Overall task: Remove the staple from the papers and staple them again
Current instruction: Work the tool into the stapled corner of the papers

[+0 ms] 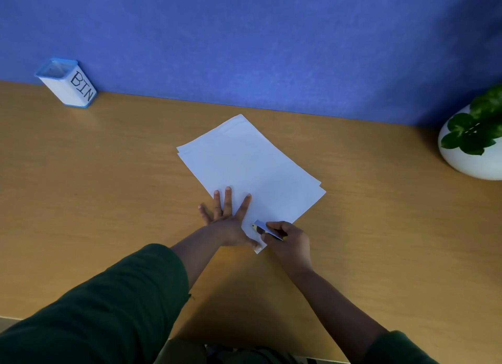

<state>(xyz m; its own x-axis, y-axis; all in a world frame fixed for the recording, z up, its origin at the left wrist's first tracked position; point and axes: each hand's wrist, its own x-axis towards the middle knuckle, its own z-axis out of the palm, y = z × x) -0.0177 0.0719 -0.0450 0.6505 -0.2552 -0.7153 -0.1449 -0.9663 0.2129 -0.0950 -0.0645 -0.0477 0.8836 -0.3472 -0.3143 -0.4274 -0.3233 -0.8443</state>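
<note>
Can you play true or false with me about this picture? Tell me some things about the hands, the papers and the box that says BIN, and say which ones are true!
1. The left hand lies flat on the papers with its fingers spread. True.
2. The right hand is empty. False: it grips a small tool at the papers' near corner.
3. The box marked BIN stands at the far left of the desk, by the blue wall. True.
4. The papers are inside the BIN box. False: they lie in the middle of the desk.
5. A leafy plant in a white pot sits at the right. True.
</note>
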